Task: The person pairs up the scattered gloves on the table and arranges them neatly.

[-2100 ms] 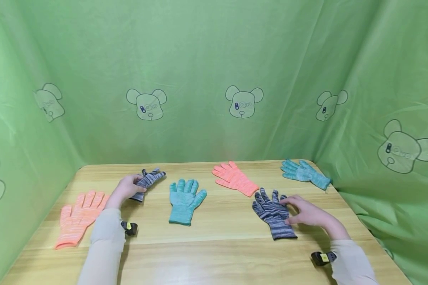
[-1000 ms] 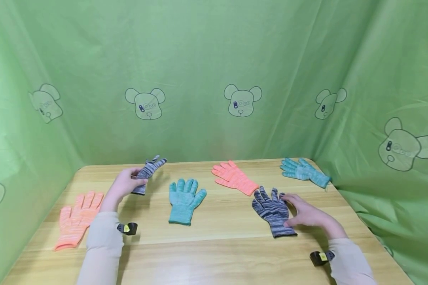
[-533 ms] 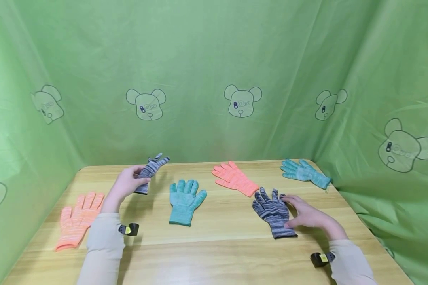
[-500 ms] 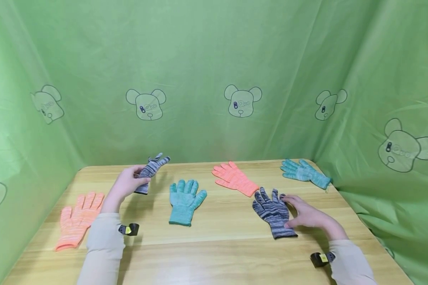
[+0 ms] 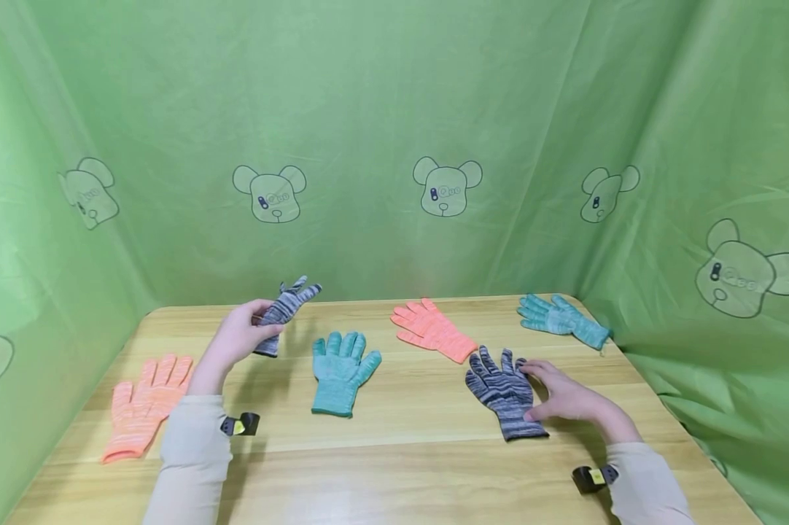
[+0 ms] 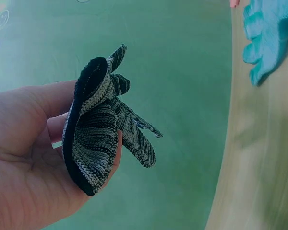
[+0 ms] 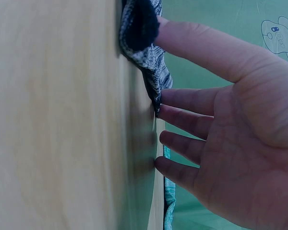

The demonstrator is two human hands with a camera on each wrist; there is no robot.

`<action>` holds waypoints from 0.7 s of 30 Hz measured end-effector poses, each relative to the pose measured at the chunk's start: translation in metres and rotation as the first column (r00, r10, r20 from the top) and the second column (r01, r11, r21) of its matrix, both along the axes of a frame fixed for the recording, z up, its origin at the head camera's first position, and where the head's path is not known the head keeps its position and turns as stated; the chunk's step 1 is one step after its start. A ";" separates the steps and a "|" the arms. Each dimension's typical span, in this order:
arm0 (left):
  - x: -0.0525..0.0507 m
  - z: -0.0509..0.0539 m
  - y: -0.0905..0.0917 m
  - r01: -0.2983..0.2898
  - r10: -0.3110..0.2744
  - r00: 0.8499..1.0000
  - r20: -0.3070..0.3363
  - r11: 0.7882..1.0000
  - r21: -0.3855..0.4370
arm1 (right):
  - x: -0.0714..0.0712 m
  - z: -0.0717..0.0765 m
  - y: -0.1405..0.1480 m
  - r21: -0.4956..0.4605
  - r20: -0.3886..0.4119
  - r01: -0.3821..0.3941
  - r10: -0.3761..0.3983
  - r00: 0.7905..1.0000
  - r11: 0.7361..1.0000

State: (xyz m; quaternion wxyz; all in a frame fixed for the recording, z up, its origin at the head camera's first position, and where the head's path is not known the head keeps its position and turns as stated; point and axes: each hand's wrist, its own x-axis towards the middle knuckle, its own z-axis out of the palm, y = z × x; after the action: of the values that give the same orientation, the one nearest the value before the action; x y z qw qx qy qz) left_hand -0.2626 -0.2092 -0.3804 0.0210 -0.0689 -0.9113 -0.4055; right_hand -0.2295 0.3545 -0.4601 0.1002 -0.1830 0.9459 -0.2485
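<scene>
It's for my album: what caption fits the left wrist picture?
Left hand gripping a striped glove, teal glove at upper right.

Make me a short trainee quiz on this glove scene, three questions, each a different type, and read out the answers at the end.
1. Multiple choice: what does the left grip hold?
A) an orange glove
B) a dark striped glove
C) nothing
2. True or false: the right grip is well away from every glove.
3. Short answer: which color of glove lies nearest the far right corner of the table?

Key:
1. B
2. False; it touches the other striped glove, which lies on the table.
3. Teal; that is the teal glove.
</scene>
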 end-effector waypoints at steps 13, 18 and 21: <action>0.010 0.013 0.014 0.028 -0.029 0.997 -0.070 0.999 -0.017 | 0.000 -0.001 0.001 0.006 -0.003 -0.002 0.002 1.000 1.000; 0.015 0.018 0.019 0.031 -0.033 0.995 -0.094 0.999 -0.017 | 0.000 0.000 0.001 0.004 -0.001 -0.003 0.003 1.000 1.000; 0.016 0.020 0.022 0.034 -0.036 0.994 -0.105 0.999 -0.022 | 0.001 0.000 0.000 0.007 -0.002 -0.003 0.003 1.000 1.000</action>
State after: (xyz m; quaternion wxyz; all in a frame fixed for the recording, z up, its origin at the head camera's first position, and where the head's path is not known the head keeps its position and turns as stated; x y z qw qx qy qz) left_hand -0.2461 -0.1871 -0.3608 0.0613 -0.1064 -0.9115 -0.3925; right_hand -0.2286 0.3548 -0.4599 0.1006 -0.1845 0.9465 -0.2451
